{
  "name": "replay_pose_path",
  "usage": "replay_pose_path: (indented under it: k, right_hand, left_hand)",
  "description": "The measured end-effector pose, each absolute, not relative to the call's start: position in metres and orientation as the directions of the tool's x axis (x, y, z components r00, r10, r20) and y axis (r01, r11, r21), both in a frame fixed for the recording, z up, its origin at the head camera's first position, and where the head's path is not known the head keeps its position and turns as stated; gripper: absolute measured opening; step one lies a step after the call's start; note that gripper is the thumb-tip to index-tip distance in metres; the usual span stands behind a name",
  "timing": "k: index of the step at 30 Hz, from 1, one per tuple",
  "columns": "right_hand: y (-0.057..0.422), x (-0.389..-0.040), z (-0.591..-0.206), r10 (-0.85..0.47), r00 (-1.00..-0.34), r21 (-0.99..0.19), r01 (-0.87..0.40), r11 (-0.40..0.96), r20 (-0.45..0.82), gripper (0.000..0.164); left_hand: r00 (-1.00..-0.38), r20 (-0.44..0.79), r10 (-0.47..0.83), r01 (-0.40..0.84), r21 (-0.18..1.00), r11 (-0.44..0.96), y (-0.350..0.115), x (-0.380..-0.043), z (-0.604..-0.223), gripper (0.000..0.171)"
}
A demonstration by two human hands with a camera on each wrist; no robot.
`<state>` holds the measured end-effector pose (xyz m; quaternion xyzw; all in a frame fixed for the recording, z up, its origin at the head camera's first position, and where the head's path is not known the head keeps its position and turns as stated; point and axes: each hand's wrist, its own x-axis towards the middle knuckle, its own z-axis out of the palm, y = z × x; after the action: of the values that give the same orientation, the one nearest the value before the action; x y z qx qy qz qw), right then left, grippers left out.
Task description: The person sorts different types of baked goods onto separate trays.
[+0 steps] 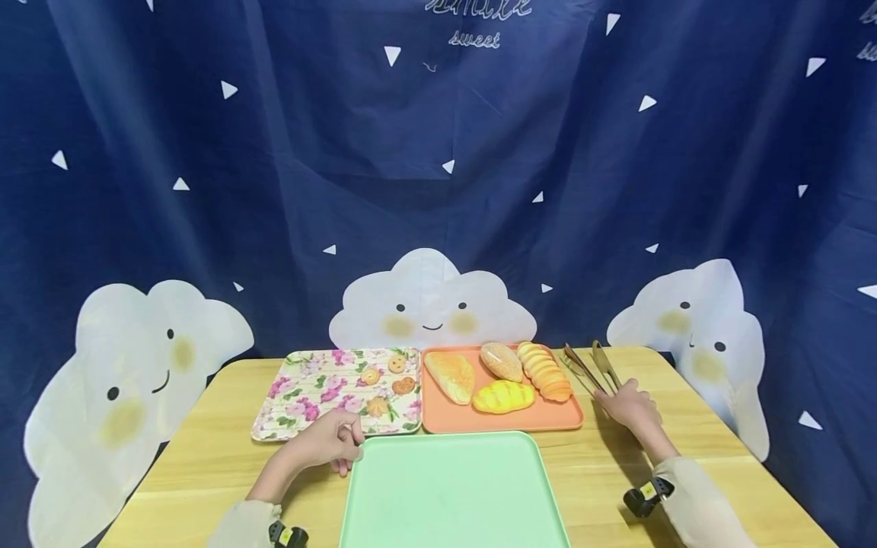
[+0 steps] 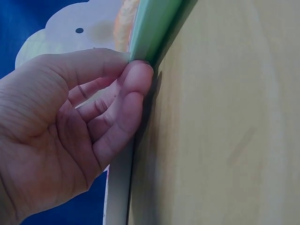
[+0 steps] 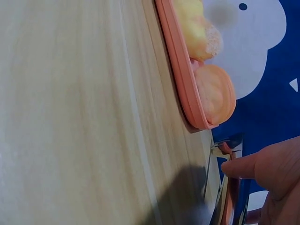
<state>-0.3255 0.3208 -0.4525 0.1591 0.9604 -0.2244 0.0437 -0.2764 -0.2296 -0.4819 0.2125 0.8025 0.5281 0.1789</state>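
Note:
My left hand (image 1: 327, 443) pinches the upper left corner of a light green tray (image 1: 448, 491) lying at the front of the table. In the left wrist view, thumb and curled fingers (image 2: 129, 105) meet at the rim of that green tray (image 2: 161, 18). Over on the right, my right hand (image 1: 632, 406) holds a pair of metal tongs (image 1: 603, 361), whose two arms spread apart and point toward the back. The right wrist view has the thumb (image 3: 241, 166) against the tongs (image 3: 230, 194), with the other fingers partly hidden.
A coral tray (image 1: 507, 427) behind the green one bears several breads, among them a yellow loaf (image 1: 505, 396) and a striped roll (image 1: 544, 371). Left of it, a floral tray (image 1: 291, 392) carries several cookies (image 1: 377, 406). A dark blue curtain (image 1: 329, 183) hangs behind the wooden table (image 1: 199, 449).

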Motion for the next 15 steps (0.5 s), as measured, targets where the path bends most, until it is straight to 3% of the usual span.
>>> replay_pose_path:
  k: [6, 15]
  right_hand:
    - [0.323, -0.324, -0.45, 0.256, -0.958, -0.432, 0.288, 0.855, -0.132, 0.083]
    - [0.309, -0.334, -0.427, 0.235, -0.968, -0.468, 0.247, 0.848, -0.086, 0.109]
  left_hand:
    - [-0.85, -0.056, 0.524, 0.171, 0.911, 0.374, -0.229, -0.278, -0.479, 0.012]
    - [-0.87, -0.085, 0.486, 0.2, 0.839, 0.506, -0.231, -0.282, -0.461, 0.011]
